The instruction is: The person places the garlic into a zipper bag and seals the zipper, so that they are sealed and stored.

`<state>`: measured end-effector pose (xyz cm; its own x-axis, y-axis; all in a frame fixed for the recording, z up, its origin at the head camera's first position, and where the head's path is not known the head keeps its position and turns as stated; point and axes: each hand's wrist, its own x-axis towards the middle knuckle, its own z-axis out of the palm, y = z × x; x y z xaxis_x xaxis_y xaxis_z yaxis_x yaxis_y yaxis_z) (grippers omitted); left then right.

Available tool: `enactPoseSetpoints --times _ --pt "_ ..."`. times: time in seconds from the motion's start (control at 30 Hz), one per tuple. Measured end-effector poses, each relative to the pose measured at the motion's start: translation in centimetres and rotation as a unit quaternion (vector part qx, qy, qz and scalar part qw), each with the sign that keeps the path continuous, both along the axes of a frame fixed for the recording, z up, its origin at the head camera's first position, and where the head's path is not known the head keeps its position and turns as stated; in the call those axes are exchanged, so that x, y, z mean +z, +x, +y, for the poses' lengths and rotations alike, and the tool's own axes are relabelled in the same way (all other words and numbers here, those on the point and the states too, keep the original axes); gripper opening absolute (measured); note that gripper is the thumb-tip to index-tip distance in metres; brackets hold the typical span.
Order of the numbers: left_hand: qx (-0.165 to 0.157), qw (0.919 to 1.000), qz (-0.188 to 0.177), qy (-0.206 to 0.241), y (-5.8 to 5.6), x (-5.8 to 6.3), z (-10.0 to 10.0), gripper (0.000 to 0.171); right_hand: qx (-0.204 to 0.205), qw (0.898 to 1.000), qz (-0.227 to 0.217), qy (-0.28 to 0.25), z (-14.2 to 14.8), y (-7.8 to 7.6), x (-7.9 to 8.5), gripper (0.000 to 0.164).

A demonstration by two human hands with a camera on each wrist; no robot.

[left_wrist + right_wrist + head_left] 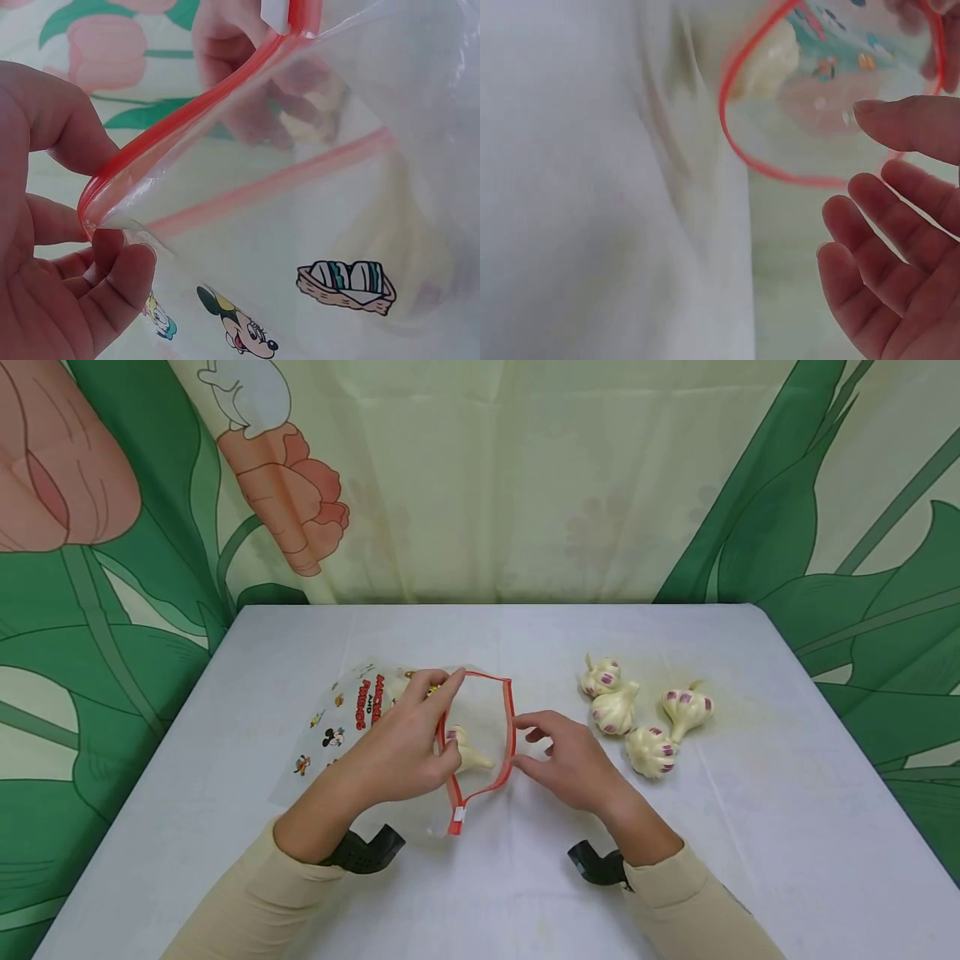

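Note:
A clear zip bag (487, 706) with a red zip edge and cartoon prints lies at the middle of the table, its mouth spread wide toward the right. One garlic bulb (468, 752) is inside, seen through the plastic; it also shows as a pale bulb (769, 64) in the right wrist view. My left hand (408, 747) pinches the red edge, thumb on one side and fingers on the other, as the left wrist view shows. The right hand (573, 760) has relaxed fingers with nothing between them, fingertips right at the bag's right rim.
Several garlic bulbs (651, 752) sit in a loose group to the right of my right hand. A white cloth covers the table (765, 852). Behind it hangs a curtain (495, 485) printed with leaves and a carrot.

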<state>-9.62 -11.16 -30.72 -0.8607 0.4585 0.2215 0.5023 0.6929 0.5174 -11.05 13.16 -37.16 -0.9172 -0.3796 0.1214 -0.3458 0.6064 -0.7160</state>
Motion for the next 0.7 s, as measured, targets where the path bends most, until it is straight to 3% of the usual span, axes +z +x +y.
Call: enactPoseSetpoints --times 0.43,0.7 --pt "-0.011 0.9999 -0.008 0.002 0.0 -0.1 -0.1 0.073 -0.122 0.992 0.017 0.012 7.4 1.2 1.5 0.043" --pt "-0.013 0.9999 -0.010 -0.001 -0.1 -0.2 0.0 0.074 -0.184 0.982 0.020 0.042 11.4 1.8 0.6 0.040"
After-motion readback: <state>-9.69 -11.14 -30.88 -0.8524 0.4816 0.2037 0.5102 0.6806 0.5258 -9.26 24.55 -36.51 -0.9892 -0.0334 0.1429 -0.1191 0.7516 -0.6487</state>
